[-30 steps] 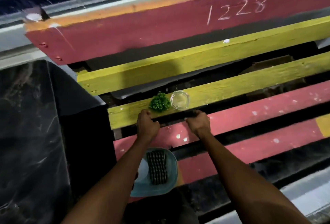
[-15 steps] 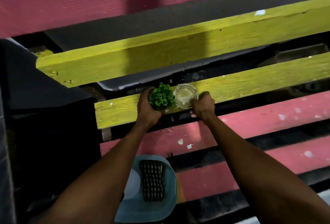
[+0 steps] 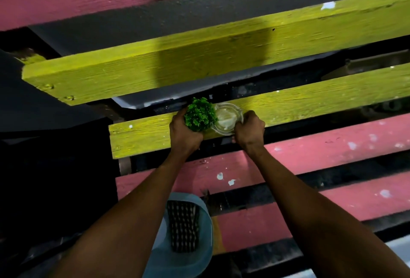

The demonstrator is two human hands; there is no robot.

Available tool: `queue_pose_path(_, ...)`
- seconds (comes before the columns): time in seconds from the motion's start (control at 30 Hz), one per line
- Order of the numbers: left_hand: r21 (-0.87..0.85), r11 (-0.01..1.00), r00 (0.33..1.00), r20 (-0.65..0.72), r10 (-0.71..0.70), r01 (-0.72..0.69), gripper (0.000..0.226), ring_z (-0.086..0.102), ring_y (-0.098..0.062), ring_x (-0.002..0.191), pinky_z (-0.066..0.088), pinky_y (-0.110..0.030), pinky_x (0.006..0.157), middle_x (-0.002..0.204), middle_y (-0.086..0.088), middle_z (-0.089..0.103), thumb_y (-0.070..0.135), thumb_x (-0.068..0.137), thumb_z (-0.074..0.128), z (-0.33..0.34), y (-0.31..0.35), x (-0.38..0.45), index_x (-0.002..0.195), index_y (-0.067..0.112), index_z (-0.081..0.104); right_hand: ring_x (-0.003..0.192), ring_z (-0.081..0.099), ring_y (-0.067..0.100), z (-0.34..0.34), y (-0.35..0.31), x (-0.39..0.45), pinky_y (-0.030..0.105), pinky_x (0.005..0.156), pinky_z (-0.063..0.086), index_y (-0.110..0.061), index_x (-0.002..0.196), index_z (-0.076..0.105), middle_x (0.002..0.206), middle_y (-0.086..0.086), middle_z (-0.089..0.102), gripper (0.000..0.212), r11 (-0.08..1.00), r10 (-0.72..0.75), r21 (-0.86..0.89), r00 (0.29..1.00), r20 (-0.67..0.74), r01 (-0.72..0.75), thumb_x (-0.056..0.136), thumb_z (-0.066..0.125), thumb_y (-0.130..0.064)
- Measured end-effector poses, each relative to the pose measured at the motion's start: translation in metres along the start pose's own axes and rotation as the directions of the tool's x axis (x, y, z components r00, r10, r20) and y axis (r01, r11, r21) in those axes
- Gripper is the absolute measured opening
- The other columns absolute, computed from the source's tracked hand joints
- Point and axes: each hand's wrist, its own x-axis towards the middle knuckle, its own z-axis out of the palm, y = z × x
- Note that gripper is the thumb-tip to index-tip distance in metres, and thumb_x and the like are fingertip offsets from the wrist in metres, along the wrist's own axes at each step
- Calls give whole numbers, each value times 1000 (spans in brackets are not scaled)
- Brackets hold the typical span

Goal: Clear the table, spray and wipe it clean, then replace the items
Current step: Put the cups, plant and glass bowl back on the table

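Yellow-painted wood forms the table (image 3: 144,135) plank carrying both items. The small green plant (image 3: 199,115) stands on this plank, enclosed by the left hand (image 3: 183,133) grip. The glass ashtray (image 3: 226,119) sits touching the plant's right side, its rim held by the right hand (image 3: 249,130) grip.

The worktop (image 3: 310,102) is made of wooden slats, painted yellow and dull pink, matt, with rough raised grain and chipped white flecks in the paint. The small plant (image 3: 199,117) at twelve o'clock looks like plastic, its leaves bright green and fine-cut. Touching it on the three o'clock side, the ashtray (image 3: 226,120) is clear glass, smooth and glossy. At six o'clock, a smooth pale-blue plastic basin (image 3: 204,233) holds a woven, dark checked cloth (image 3: 183,226).
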Motion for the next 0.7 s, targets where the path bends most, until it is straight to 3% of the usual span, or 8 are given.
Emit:
queue_pose_path(0.07,-48,998,999,-8,-51,51,77,59,8,97,42,6,79,100,17,69,27,53,88,-4,5,-5,126,11,68,49,49,21,-3,-2,-5,15,38,31,0,92,60,80,19,63,7,1000,-10,-17,1000,9,11,86,59,-3)
queue_pose_path(0.13,-97,989,994,1,-113,112,87,67,-8,103,53,-15,95,112,0,73,38,50,87,-13,10,-12,129,9,64,71,62,39,-6,-5,-14,24,51,28,-2,90,59,87,25,68,8,999,-15,-31,1000,19,15,83,59,-4)
queue_pose_path(0.2,-134,974,983,12,-182,182,84,68,-31,117,55,-40,106,125,-16,70,25,55,85,-26,15,-21,132,4,60,81,62,45,-10,-10,-25,28,60,25,-6,85,54,86,27,68,8,999,-34,-33,999,31,35,81,60,-4)
queue_pose_path(0.27,-60,970,972,15,-236,236,82,62,-36,127,52,-47,109,135,-18,64,16,60,74,-45,22,-32,139,7,54,82,60,48,-17,-18,-40,31,62,20,-6,83,51,84,29,66,11,997,-68,-30,997,30,69,80,61,-4)
queue_pose_path(0.37,-67,980,983,10,-185,185,82,64,-36,123,55,-46,105,132,-20,65,18,61,75,-76,34,-49,139,2,54,82,61,48,-28,-37,-69,34,64,25,-1,86,57,83,30,66,11,990,-141,-21,990,22,141,80,64,-6)
queue_pose_path(0.5,-73,997,998,-57,15,-20,68,71,-22,100,56,-23,85,111,-15,73,39,63,80,-124,67,-75,118,1,69,73,61,47,-45,-76,-120,38,61,31,-1,84,58,72,29,63,10,968,-252,20,968,-16,252,80,67,-4)
queue_pose_path(0.57,-90,994,994,-92,62,-70,55,71,-14,96,53,-16,82,106,-14,75,32,66,81,-149,83,-89,112,3,72,69,61,45,-49,-94,-148,37,59,28,-3,83,57,68,26,63,11,961,-272,31,962,-34,273,80,68,-5)
queue_pose_path(0.7,-136,977,977,-157,145,-167,41,69,-5,89,50,-6,77,98,-7,76,22,64,83,-214,109,-121,104,22,71,74,66,46,-52,-132,-219,45,70,51,-8,82,52,69,26,66,13,956,-288,61,958,-8,288,82,65,-9)
